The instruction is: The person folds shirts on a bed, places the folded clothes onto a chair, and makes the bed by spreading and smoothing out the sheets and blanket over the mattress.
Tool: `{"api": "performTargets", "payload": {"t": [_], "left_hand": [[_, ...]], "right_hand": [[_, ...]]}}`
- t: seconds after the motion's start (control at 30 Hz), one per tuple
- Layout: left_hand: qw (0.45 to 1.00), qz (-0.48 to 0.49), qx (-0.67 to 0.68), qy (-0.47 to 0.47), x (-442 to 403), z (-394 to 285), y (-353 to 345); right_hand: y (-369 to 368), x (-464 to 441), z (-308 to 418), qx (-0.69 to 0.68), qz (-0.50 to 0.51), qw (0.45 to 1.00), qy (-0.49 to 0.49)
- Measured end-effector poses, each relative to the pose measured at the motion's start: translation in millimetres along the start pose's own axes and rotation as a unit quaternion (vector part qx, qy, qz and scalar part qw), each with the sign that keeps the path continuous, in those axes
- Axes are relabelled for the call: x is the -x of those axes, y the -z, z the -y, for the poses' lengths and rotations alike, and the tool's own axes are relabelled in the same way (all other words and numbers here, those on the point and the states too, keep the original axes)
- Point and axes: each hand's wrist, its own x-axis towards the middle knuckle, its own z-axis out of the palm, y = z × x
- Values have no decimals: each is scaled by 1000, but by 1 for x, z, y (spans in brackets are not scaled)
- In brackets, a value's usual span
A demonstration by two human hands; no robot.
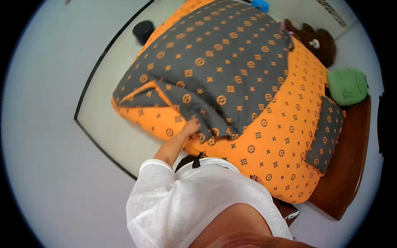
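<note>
A dark grey duvet [219, 62] with an orange pattern covers much of the bed. Its near edge is bunched, and a corner on the left is folded over to show orange trim. My left hand [191, 126] is closed on this near edge, with folds running away from it. Beneath lies an orange patterned bed sheet [285, 140]. Only a sliver of my right hand [258, 180] shows past my white shirt, close to the sheet's near side; its fingers are mostly hidden.
A grey patterned pillow [325, 134] lies by the brown wooden headboard [351, 153]. Beyond it are a green cushion [348, 87] and a brown plush bear [320, 43]. A black bin [143, 32] stands on the floor past the bed's left side. A blue object [260, 5] sits at the far edge.
</note>
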Motion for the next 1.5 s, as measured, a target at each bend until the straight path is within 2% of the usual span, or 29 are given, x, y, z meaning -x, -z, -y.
{"api": "performTargets", "payload": {"t": [0.03, 0.13, 0.2, 0.23, 0.27, 0.33, 0.37, 0.43, 0.47, 0.5, 0.6, 0.7, 0.73, 0.8, 0.83, 0.9, 0.97, 1.03, 1.07, 1.13, 1.17, 1.23, 1.27, 1.3, 1.33, 1.4, 1.43, 1.47, 1.5], "left_hand": [[993, 21, 59, 102, 16, -4, 17], [986, 5, 94, 135, 42, 45, 23], [992, -7, 62, 107, 59, 105, 8], [985, 3, 80, 152, 75, 120, 15], [976, 14, 97, 196, 92, 131, 22], [982, 5, 101, 157, 140, 133, 52], [978, -6, 75, 192, 149, 178, 36], [968, 5, 28, 250, 168, 233, 31], [961, 28, 9, 275, 184, 243, 35], [953, -18, 7, 301, 196, 258, 33], [948, -32, -25, 316, 212, 286, 58], [941, -55, -124, 310, 191, 277, 124], [937, -72, -132, 317, 179, 278, 148], [929, -85, -173, 315, 144, 297, 189], [932, -85, -177, 306, 124, 297, 209], [919, -125, -233, 291, 94, 305, 246], [908, -118, -275, 292, 47, 329, 277], [885, -140, -355, 266, 30, 319, 299], [885, -132, -361, 263, 20, 333, 308], [852, -152, -480, 147, -18, 363, 314], [854, -149, -477, 146, -28, 374, 315], [860, -163, -483, 13, -47, 390, 317], [894, -140, -425, -16, -48, 385, 325], [893, -141, -426, -22, -45, 385, 338], [899, -76, -430, -34, -42, 385, 348], [890, 14, -453, -51, -35, 381, 365], [876, 46, -477, -47, -21, 380, 374], [872, 61, -484, -34, -16, 379, 378], [867, 78, -491, -23, -18, 373, 384]], "right_hand": [[-7, -2, 0, 30, 13, 999, 4], [-31, -13, -1, 98, 53, 993, 32], [-52, -19, 3, 122, 76, 988, 53], [-64, -24, 3, 132, 87, 985, 64], [-80, -22, 12, 134, 91, 986, 50], [-111, -22, 29, 138, 98, 985, 10], [-123, -32, 28, 137, 101, 985, 9], [-142, -57, 19, 307, 106, 929, 180], [-159, -51, 25, 324, 96, 919, 204], [-176, -50, 40, 343, 85, 906, 234], [-209, -85, 21, 338, 80, 914, 208], [-237, -104, 11, 278, -18, 941, 194], [-246, -104, 12, 184, -32, 971, 148], [-270, -97, 25, 40, -37, 995, 82], [-280, -108, 25, 33, -43, 995, 85], [-298, -129, 8, 0, -130, 991, 30], [-332, -111, 37, 178, -221, 959, 29], [-352, -102, 40, 353, -269, 895, 40], [-359, -96, 42, 350, -271, 896, 30], [-362, -95, 55, 197, -247, 949, 15], [-343, -105, 38, 201, -249, 947, 13], [-299, -125, -13, 158, -154, 969, 113], [-306, -82, 3, 109, -159, 979, 65], [-322, -25, 32, 57, -163, 985, 17], [-309, 1, 18, 86, -269, 959, -10], [-263, 68, -19, 130, -365, 920, -61], [-223, 80, -63, 225, -379, 893, -96], [-279, 119, -7, 104, -392, 909, -100], [-260, 114, -32, 251, -403, 871, -129]]}}
